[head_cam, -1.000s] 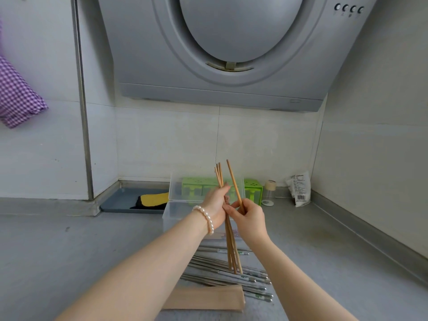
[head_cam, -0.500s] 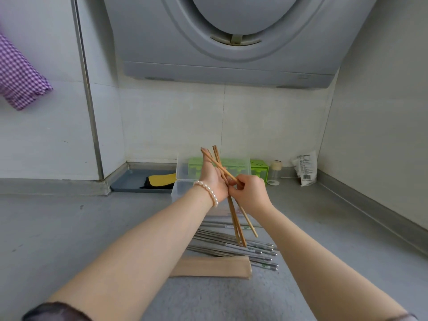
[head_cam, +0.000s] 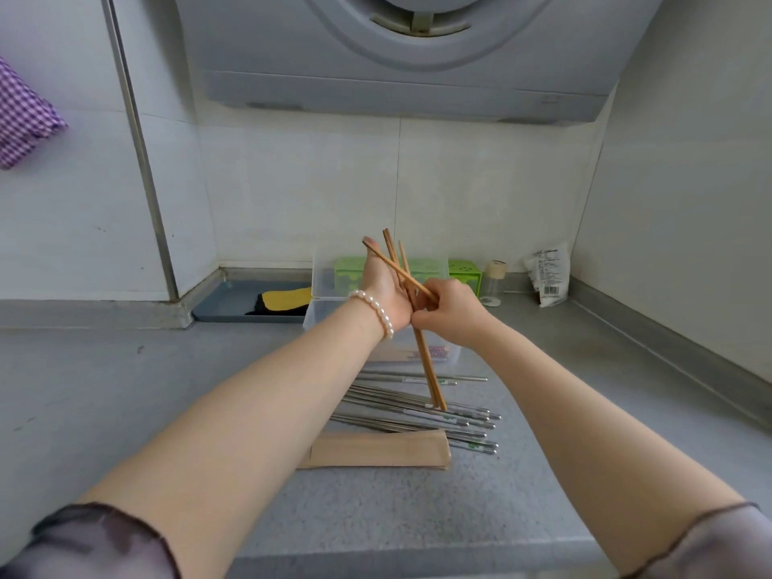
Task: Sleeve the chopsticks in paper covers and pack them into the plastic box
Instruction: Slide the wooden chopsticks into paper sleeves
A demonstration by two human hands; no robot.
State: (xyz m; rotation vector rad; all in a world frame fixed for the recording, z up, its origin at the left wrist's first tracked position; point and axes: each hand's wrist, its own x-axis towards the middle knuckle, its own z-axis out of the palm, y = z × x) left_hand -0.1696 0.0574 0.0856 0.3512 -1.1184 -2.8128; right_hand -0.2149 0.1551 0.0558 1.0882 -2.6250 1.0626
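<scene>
My left hand holds upright wooden chopsticks; my right grip pinches one slanted across them. Below, on the grey speckled bench, lie steel chopsticks, paper covers and the plastic box, under a grey range hood on white tiled walls.

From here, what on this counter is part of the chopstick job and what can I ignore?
Part of the job:
wooden chopsticks, held by left hand and right hand
metal chopsticks
paper covers
clear plastic box

Just lying about:
green container
small jar
white packet
yellow and black cloth on a grey tray
purple checked cloth
</scene>
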